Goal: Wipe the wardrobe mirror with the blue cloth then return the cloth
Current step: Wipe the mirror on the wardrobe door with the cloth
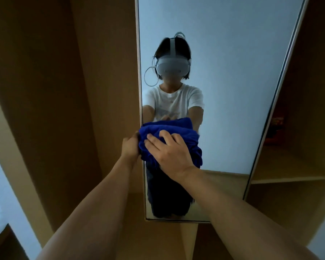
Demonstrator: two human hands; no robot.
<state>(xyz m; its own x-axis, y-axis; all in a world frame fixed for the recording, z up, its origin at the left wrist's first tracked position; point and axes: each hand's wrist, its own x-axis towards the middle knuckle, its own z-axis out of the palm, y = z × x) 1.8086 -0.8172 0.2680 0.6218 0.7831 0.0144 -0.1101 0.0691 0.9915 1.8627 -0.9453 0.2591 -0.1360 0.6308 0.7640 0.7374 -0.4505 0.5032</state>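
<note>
Fingers, right hand spread on blue cloth; left hand grips it at mirror left edge.

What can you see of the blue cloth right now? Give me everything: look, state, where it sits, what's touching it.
The blue cloth is deep royal blue, soft and plush like microfibre, bunched into thick folds rather than spread flat. It sits against the lower left part of the wardrobe mirror, near its left frame edge, with its reflection showing just above. The right hand lies on top with fingers spread and slightly bent, pressing it to the glass. The left hand grips its left edge. A loose fold hangs below the right hand.
</note>
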